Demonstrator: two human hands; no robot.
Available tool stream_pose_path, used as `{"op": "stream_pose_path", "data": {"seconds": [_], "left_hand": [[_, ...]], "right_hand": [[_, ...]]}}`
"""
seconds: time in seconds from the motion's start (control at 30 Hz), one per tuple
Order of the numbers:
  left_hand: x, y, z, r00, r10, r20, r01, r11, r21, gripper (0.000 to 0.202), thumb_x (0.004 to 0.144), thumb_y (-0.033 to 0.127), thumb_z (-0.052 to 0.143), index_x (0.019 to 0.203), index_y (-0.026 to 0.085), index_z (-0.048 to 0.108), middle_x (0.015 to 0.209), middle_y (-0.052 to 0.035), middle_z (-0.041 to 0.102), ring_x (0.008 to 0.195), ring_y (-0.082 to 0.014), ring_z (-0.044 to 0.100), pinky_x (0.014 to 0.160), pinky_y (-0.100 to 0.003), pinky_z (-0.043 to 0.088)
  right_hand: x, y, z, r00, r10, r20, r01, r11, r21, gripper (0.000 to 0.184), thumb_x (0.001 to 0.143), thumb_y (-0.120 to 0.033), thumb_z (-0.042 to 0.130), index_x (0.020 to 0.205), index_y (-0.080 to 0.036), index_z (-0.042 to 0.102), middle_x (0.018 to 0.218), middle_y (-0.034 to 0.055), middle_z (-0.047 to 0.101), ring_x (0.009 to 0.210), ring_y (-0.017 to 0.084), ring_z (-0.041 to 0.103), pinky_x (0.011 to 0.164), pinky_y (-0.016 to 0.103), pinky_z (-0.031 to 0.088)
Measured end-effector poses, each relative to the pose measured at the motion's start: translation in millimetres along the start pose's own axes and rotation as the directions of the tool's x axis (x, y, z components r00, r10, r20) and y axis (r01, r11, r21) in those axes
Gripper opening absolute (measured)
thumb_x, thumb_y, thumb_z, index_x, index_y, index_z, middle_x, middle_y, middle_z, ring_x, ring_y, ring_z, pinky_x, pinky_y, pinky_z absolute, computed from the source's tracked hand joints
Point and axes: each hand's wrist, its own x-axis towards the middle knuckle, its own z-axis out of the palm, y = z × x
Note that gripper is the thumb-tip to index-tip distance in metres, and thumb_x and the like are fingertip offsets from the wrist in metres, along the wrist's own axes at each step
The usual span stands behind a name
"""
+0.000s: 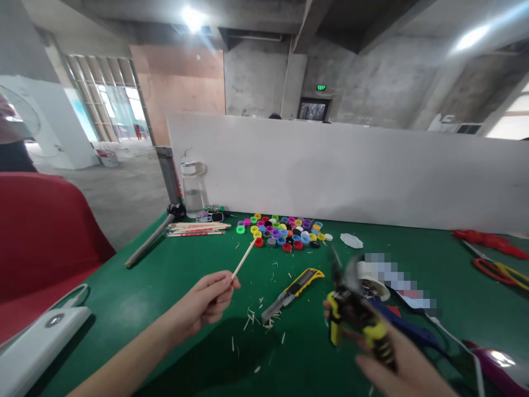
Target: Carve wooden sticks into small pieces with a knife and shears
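Note:
My left hand (217, 298) is closed round the lower end of a thin wooden stick (244, 258), which looks like a chopstick and points up toward the coloured bottle caps (285, 232). In my right hand (384, 358) is a pair of pruning shears (351, 303) with black and yellow handles, smeared by motion. Its jaws look spread apart and touch nothing. Between the hands a yellow utility knife (293, 292) lies on the green table (173, 342). Pale wood shavings (252, 318) are scattered around its blade end.
Left of the caps lie several wooden sticks (196, 229), a hammer-like tool (151, 240) and a glass jug (193, 190). A tape roll (374, 281), scissors (496, 270) and a cable (458, 342) are at right. A white power bank (49, 342) stands near left. Behind rises a white panel (330, 165).

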Motion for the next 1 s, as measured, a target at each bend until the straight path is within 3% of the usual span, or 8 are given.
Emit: {"op": "stream_pose_path", "data": {"seconds": [0.1,0.2,0.3,0.43,0.6,0.8,1.0], "left_hand": [[-1.0,-3.6,0.2,0.997,0.054,0.053,-0.057,0.997,0.052,0.028,0.089,0.042,0.049,0.079,0.016,0.051,0.056,0.0078,0.025,0.044,-0.0039,0.016,0.04,-0.021,0.009],[-3.5,-7.2,4.7,0.993,0.089,0.077,-0.099,0.986,0.133,0.031,0.09,0.045,0.046,0.076,0.017,0.048,0.054,0.0078,0.024,0.045,-0.0057,0.019,0.041,-0.021,0.013],[-6.9,-6.0,11.3,0.993,0.068,0.101,-0.102,0.916,0.388,0.035,0.091,0.048,0.04,0.077,0.017,0.048,0.055,0.0074,0.027,0.048,-0.0071,0.022,0.044,-0.022,0.016],[-11.2,0.5,21.5,0.993,0.082,0.084,-0.117,0.67,0.733,0.038,0.092,0.049,0.034,0.077,0.017,0.049,0.069,0.0034,0.039,0.063,-0.0094,0.035,0.058,-0.022,0.031],[-14.6,-0.4,25.7,0.993,0.094,0.066,-0.106,0.537,0.837,0.038,0.095,0.047,0.025,0.082,0.019,0.048,0.073,0.0023,0.046,0.07,-0.0116,0.043,0.066,-0.025,0.034],[-17.8,-5.2,28.7,0.993,0.104,0.053,-0.092,0.423,0.901,0.037,0.095,0.046,0.023,0.083,0.02,0.045,0.076,0.0012,0.049,0.072,-0.0129,0.046,0.066,-0.026,0.034],[-18.1,-10.0,33.7,0.988,0.127,0.089,-0.132,0.379,0.916,0.033,0.096,0.042,0.023,0.086,0.021,0.046,0.072,0.0008,0.048,0.064,-0.013,0.043,0.059,-0.026,0.03]], "right_hand": [[-0.5,-8.4,30.5,0.974,-0.083,0.212,0.09,0.996,-0.023,0.075,0.067,-0.019,0.05,0.141,-0.025,0.036,0.137,0.004,0.047,0.126,0.029,0.043,0.1,0.04,0.043],[6.8,-21.6,47.8,0.94,-0.045,0.339,0.059,0.998,-0.032,0.078,0.071,-0.017,0.046,0.145,-0.029,0.023,0.145,0.0014,0.036,0.132,0.026,0.034,0.103,0.039,0.038],[10.3,-26.7,59.6,0.945,0.02,0.325,0.005,0.997,-0.078,0.08,0.075,-0.014,0.042,0.146,-0.035,0.013,0.15,-0.003,0.025,0.137,0.023,0.025,0.108,0.042,0.031],[9.9,-22.3,71.1,0.943,0.034,0.33,-0.001,0.995,-0.099,0.079,0.076,-0.016,0.044,0.146,-0.036,0.013,0.151,-0.0034,0.023,0.138,0.023,0.021,0.11,0.043,0.027],[11.9,-18.3,77.2,0.967,0.026,0.253,-0.024,1.0,-0.012,0.076,0.074,-0.02,0.049,0.145,-0.025,0.023,0.148,0.0032,0.028,0.137,0.021,0.022,0.111,0.039,0.023],[14.4,-17.0,72.6,0.917,0.131,0.376,-0.172,0.982,0.077,0.082,0.066,-0.014,0.048,0.145,-0.022,0.024,0.146,0.0045,0.033,0.134,0.02,0.029,0.11,0.037,0.024],[10.3,-16.9,72.2,0.959,0.07,0.274,-0.077,0.997,0.015,0.071,0.073,-0.028,0.054,0.141,-0.019,0.032,0.137,0.0092,0.046,0.126,0.024,0.041,0.105,0.039,0.031]]}}
